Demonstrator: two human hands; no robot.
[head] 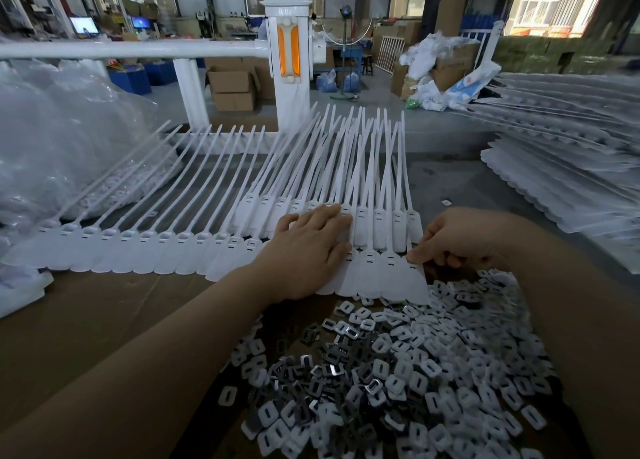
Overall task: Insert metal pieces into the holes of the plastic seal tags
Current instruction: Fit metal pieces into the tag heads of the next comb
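While left hand [309, 251] lies flat on smooth white tags [145, 251], right hand [453, 239] grip pinches tag edge.

white railing post [292, 60], cardboard boxes [233, 88], clear plastic bags [62, 140], two lit monitors [84, 26]

Single head view, looking forward-down, close over worktable [104, 313]; workshop behind.
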